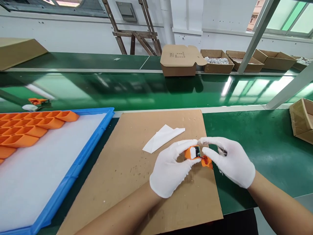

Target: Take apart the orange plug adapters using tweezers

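My left hand (172,168), in a white glove, pinches a small orange plastic casing (187,153) between thumb and fingers, above the cardboard's right edge. Inside the casing show a white block (193,152) and a green circuit board (197,151). A second orange casing part (207,162) hangs beside it on the right, with thin dark and red wires between the two. My right hand (228,160), also gloved in white, is close on the right side. Its thumb and forefinger are curved and apart at the casing's edge; whether they touch it I cannot tell.
A brown cardboard sheet (127,182) with a folded white paper (162,138) covers the green bench. On the left, a blue-rimmed tray (73,173) holds several orange casings (31,127). Another orange piece (36,101) lies on the green belt (127,93). Cardboard boxes (179,62) line the back.
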A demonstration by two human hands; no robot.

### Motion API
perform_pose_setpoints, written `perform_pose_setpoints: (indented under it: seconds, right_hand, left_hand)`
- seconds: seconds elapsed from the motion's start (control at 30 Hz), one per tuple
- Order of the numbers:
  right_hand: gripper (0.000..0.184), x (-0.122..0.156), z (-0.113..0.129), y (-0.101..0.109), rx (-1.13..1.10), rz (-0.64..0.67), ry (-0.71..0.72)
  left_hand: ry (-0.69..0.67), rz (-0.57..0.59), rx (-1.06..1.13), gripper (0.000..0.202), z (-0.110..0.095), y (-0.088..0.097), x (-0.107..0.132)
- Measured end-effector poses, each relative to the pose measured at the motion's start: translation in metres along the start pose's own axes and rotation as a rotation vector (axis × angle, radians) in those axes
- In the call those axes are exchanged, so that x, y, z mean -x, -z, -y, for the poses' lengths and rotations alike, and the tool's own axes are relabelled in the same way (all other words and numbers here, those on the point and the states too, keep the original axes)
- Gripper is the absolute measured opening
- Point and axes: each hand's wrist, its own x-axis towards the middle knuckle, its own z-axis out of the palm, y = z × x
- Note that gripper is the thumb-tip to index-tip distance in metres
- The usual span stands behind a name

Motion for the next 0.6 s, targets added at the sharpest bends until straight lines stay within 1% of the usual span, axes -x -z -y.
perform_pose_setpoints:
  seconds: [0.03,0.1,0.13,0.17,0.2,0.23,0.33,0.5,0.6]
  right_hand:
    - [0.026,-0.004,0.001,0.001,-0.128,0.1,-0.08]
    - [0.031,-0.008,0.002,0.0,-0.389,0.32,-0.182]
    - [0.034,-0.009,0.003,-0.002,-0.497,0.398,-0.213]
    - [0.035,-0.009,0.004,-0.004,-0.577,0.438,-0.236]
    - [0.035,-0.009,0.005,-0.006,-0.625,0.44,-0.25]
    - [0.032,-0.007,0.005,-0.009,-0.644,0.414,-0.254]
    - [0.022,-0.003,0.007,-0.016,-0.639,0.303,-0.227]
    - [0.024,0.004,0.007,-0.02,-0.644,0.254,-0.275]
    - [0.021,0.005,0.004,-0.02,-0.628,0.227,-0.25]
  left_hand:
    - [-0.081,-0.01,0.001,0.035,0.0,0.002,0.0]
    - [-0.258,-0.023,0.019,0.036,0.001,0.005,0.001]
    - [-0.331,-0.024,0.021,0.036,0.001,0.006,0.001]
    - [-0.387,-0.02,0.014,0.036,0.001,0.007,0.002]
    - [-0.425,-0.01,-0.003,0.037,0.0,0.007,0.002]
    - [-0.455,0.0,-0.027,0.038,0.0,0.008,0.003]
    - [-0.51,0.012,-0.088,0.038,-0.002,0.008,0.003]
    - [-0.52,0.014,-0.1,0.028,-0.005,0.002,0.001]
    - [-0.544,0.014,-0.073,0.03,-0.003,-0.001,0.001]
